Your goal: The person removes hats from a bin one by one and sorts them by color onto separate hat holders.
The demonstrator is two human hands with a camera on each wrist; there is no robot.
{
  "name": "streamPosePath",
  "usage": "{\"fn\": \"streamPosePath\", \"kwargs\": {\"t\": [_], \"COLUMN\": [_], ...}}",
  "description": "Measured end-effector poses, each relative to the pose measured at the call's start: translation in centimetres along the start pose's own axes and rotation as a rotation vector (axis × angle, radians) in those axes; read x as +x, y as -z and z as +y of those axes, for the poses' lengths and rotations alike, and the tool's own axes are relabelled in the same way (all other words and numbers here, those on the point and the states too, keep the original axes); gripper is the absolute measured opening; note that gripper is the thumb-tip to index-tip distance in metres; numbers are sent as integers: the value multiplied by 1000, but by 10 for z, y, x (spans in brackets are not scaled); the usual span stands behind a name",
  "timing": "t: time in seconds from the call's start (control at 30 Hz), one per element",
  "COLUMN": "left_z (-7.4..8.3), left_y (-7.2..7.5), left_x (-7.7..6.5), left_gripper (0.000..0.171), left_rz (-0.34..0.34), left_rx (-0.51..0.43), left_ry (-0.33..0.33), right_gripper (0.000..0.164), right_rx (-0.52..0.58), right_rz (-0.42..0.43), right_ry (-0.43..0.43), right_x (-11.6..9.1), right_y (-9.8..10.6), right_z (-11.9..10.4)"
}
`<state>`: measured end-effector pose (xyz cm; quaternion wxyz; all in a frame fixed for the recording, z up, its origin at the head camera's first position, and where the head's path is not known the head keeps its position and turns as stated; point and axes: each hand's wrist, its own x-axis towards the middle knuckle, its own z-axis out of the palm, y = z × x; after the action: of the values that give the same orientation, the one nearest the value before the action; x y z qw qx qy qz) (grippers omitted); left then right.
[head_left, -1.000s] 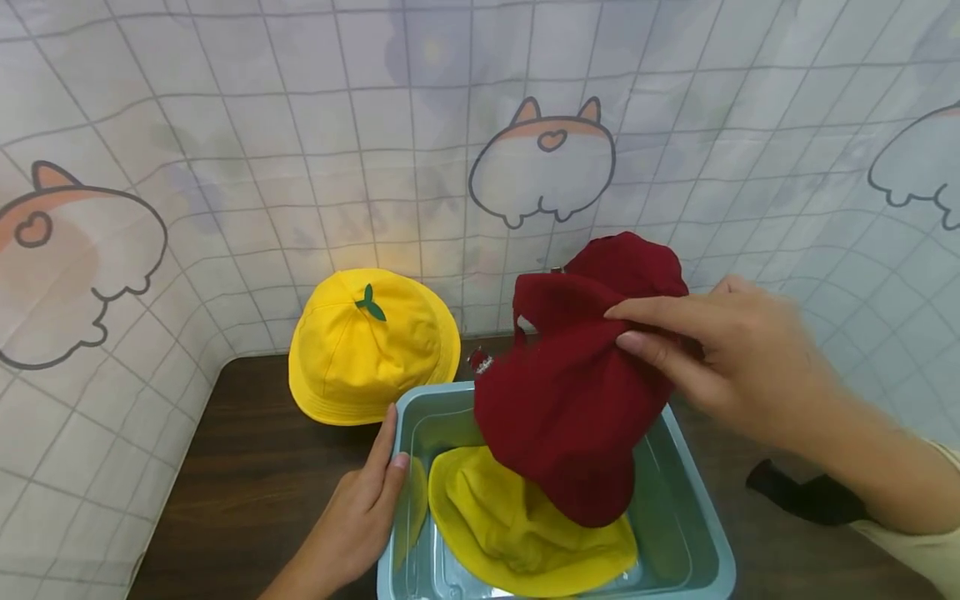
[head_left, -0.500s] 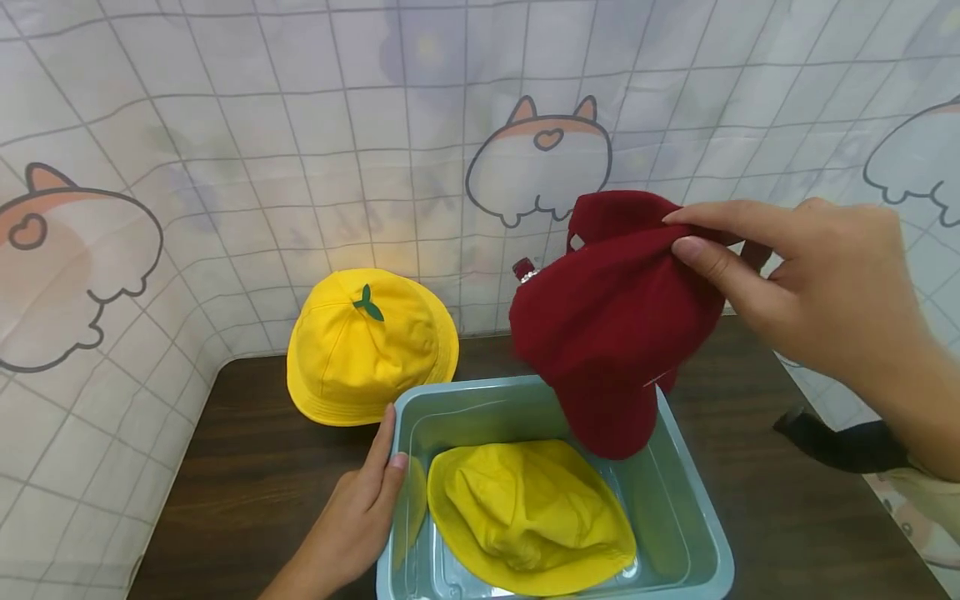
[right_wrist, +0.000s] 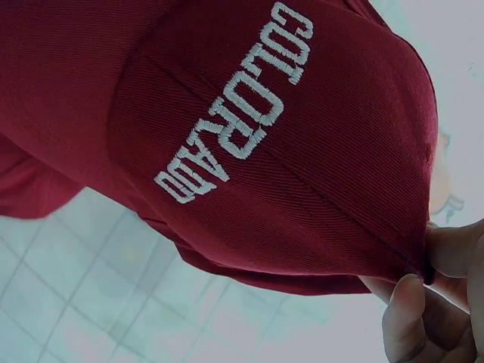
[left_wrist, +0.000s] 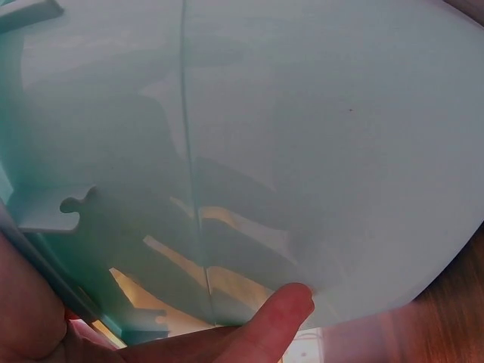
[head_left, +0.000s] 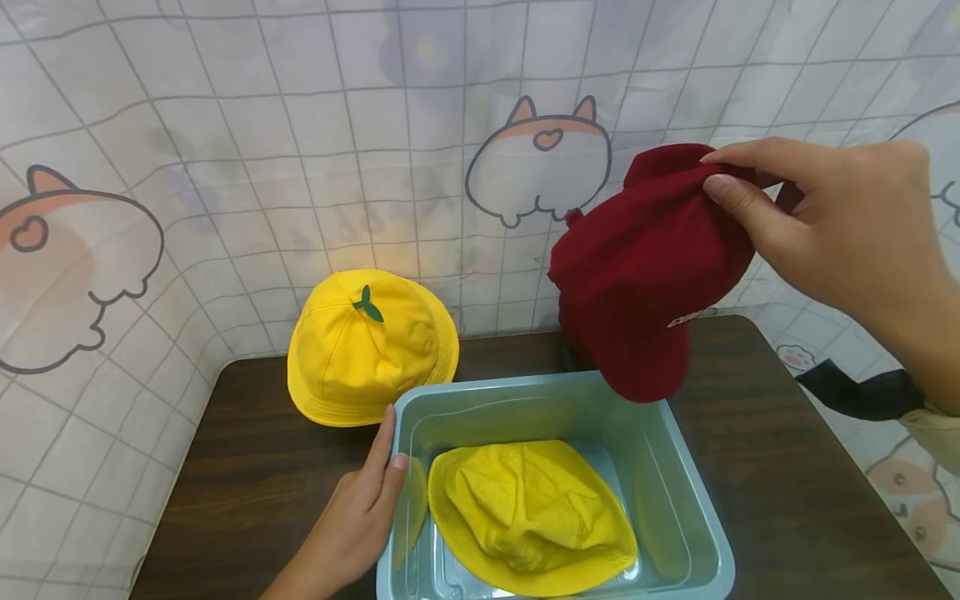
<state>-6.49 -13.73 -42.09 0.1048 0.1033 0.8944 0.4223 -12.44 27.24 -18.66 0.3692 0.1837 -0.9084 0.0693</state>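
My right hand (head_left: 847,217) pinches the crown of a dark red baseball cap (head_left: 652,250) between thumb and fingers. The cap hangs bill-down above the bin's far right corner. White letters reading "COLORADO" show on its front in the right wrist view. More red cloth hangs behind it; whether that is a second cap I cannot tell. With thumb over the rim, my left hand (head_left: 348,517) grips the left wall of a pale blue plastic bin (head_left: 517,383). In the left wrist view one finger lies along the bin's outer wall (left_wrist: 318,151). A crumpled yellow bucket hat (head_left: 525,508) lies inside the bin.
Another yellow bucket hat (head_left: 367,350), with a green sprout on top, sits on the dark wooden table (head_left: 247,467) behind the bin's left corner. A tile-patterned cloth (head_left: 315,125) hangs along the back and sides. A black strap (head_left: 862,392) is at the right wrist.
My right hand has lifted the red cap up and to the right, from above the yellow hat in the bin. My left hand and the bin stay put.
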Motion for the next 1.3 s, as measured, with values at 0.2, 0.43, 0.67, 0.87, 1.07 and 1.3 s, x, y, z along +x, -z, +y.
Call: {"fn": "streamPosePath", "kwargs": {"t": [0.2,0.43,0.67,0.87,1.07,1.3], "left_z": [-1,-1,0,-1,0,0], "left_y": [0,0,0,0,0,1], "left_x": [0,0,-1,-1,-2,-3], "left_gripper": [60,61,60,60,60,60], "left_rz": [-6,-5,-4,2,2,-12], "left_rx": [-10,-14,-19,-13,-14,-33], "left_ry": [1,5,12,5,9,18], "right_gripper": [35,35,39,40,37,32], "right_rx": [-41,-82,-114,-118,-124,-133], "right_rz": [-15,-55,-168,-251,-287,-296], "right_ry": [-38,-77,-156,-168,-146,-106], "right_x": [13,27,37,40,32,18], "right_y": [-6,-19,-42,-63,-79,-90], "right_z": [12,23,36,43,49,54]}}
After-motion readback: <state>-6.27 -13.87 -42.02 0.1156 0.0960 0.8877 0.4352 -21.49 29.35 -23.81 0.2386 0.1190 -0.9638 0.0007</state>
